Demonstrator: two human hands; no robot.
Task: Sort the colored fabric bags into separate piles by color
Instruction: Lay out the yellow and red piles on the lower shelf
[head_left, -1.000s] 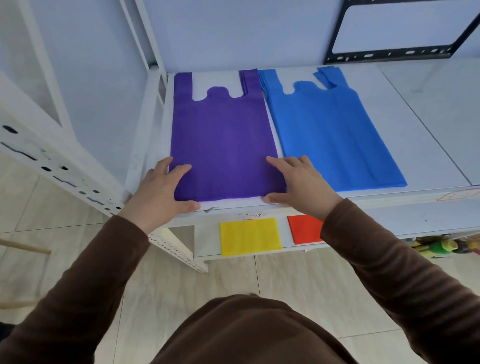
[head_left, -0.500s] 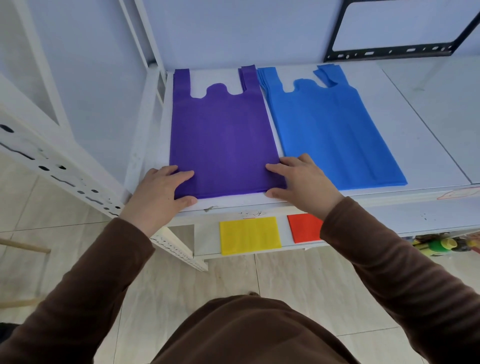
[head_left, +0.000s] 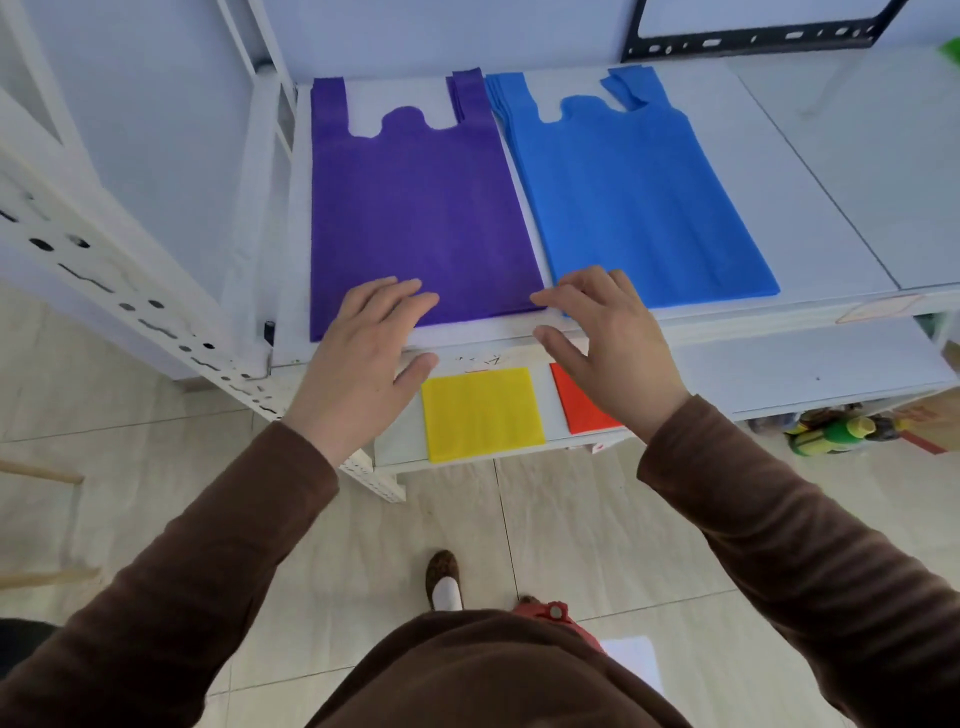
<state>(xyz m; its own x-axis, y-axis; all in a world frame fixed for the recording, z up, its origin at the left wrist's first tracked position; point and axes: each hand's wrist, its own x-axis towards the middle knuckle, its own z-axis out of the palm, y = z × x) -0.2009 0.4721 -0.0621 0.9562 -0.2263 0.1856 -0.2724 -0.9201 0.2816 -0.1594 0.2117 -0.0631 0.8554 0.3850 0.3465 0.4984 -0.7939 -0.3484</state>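
A pile of purple fabric bags (head_left: 415, 218) lies flat on the white table top (head_left: 810, 208), handles toward the wall. Right beside it lies a pile of blue fabric bags (head_left: 634, 208). My left hand (head_left: 363, 358) hovers with relaxed fingers over the purple pile's near edge and holds nothing. My right hand (head_left: 608, 343) hovers over the gap between the two piles' near corners, fingers spread and empty. Whether either hand touches the fabric is unclear.
A lower shelf (head_left: 805, 364) under the table carries a folded yellow piece (head_left: 480, 413) and a red piece (head_left: 582, 410), partly behind my right wrist. A white perforated rack post (head_left: 104, 270) stands at left. Bottles (head_left: 841, 431) lie on the floor at right.
Both hands have lifted off the purple pile's near corners and drawn back toward me. The purple pile lies a little farther from the table's front edge.
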